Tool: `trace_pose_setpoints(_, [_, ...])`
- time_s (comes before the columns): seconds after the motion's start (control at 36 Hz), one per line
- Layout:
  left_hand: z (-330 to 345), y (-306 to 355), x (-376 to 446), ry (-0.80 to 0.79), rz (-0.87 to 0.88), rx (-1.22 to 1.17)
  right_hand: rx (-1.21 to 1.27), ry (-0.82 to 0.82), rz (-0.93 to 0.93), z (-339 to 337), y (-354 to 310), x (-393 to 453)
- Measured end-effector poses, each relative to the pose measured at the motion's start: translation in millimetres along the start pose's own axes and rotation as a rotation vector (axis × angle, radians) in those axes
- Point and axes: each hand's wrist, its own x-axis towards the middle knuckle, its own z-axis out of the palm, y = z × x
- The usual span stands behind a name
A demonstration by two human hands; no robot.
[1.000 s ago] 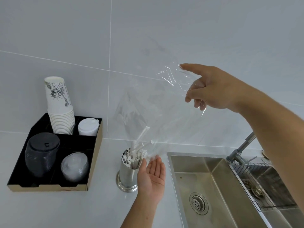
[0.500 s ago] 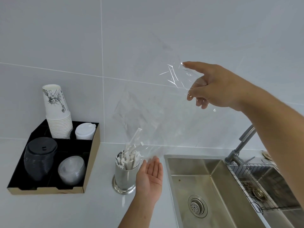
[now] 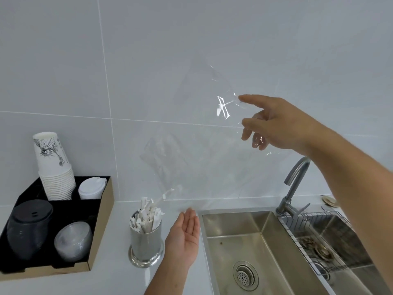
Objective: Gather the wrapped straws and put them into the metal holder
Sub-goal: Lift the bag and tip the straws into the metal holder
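Observation:
A shiny metal holder (image 3: 146,243) stands on the white counter, filled with white wrapped straws (image 3: 147,216) that stick up out of it. My right hand (image 3: 274,124) is raised high and pinches the top of a clear plastic bag (image 3: 204,150), which hangs slanting down toward the holder. One last wrapped straw (image 3: 164,196) shows at the bag's lower mouth, just above the holder. My left hand (image 3: 184,237) is held flat and open, palm toward the holder, just right of it and not touching it.
A black cardboard tray (image 3: 100,231) at the left holds a stack of paper cups (image 3: 53,167), white lids, black lids and clear lids. A steel sink (image 3: 255,241) with a tap (image 3: 294,184) and a second basin with a wire rack lies right of the holder.
The bag has been lifted a little higher and the straws have settled lower into the holder. My left hand stays flat beside the holder.

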Motion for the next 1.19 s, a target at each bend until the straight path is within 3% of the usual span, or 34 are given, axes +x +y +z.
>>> trace_pose_setpoints(0.5, [16,-7,0,-0.101,0.128,0.265,0.157,0.152,0.090,-27,24,-35])
trace_pose_setpoints(0.78, [27,-7,-6,-0.104,0.167,0.295,0.228,0.275,0.131,-46,44,-51])
trace_pose_setpoints(1.19, [44,62,-24,-0.195,0.488,0.522,0.380,0.561,0.227,-16,86,-59])
